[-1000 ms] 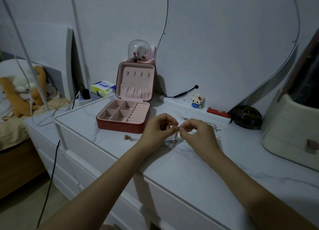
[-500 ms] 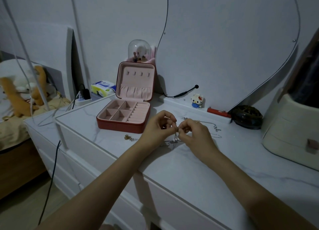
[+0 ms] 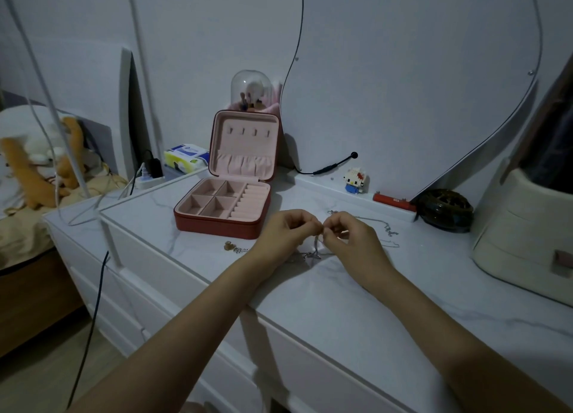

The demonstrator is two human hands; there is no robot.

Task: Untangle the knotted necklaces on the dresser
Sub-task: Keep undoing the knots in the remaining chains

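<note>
Silver necklaces | pinched: left hand, right hand | dresser

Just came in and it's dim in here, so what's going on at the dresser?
A person stands at the white marble-look dresser top, working on tangled thin silver chain necklaces. The left hand and right hand each pinch chain where their fingertips meet, lifting a strand while the rest lies on the top. The open red jewellery box with pink lining sits just beyond, its compartments looking empty.

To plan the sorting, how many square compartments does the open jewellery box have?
4, in a two-by-two grid in the left part of the red jewellery box with pink lining. Ring rolls fill its right part.
</note>
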